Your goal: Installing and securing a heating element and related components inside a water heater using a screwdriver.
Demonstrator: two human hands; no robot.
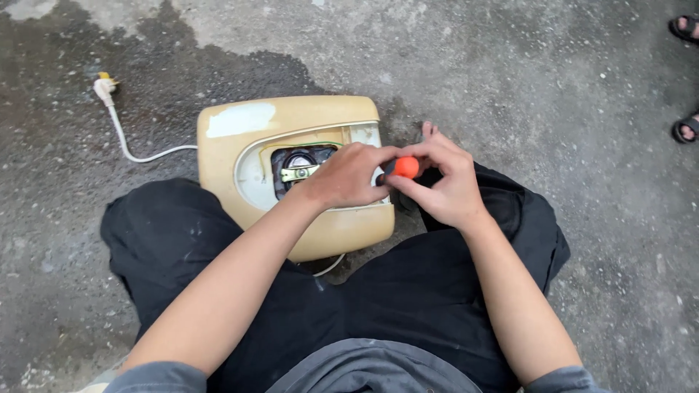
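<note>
Pale rectangular label patch (241,119) — top-left corner of the yellowish appliance base (218,164).

Yellowed plastic appliance base (291,175) on wet concrete floor (553,80), btwn knees. Left hand (348,175) rests on it; right hand (444,178) pinches orange-handled screwdriver (405,167). White power cord w/ plug (116,120) trails left.

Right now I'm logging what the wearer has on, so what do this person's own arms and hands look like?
Both forearms are bare from above the elbow down. The left hand and right hand wear no gloves; no rings, watch or bracelet show. Short grey-blue sleeves end at the upper arms, at the frame's bottom corners. No markings are visible on the sleeves.
</note>
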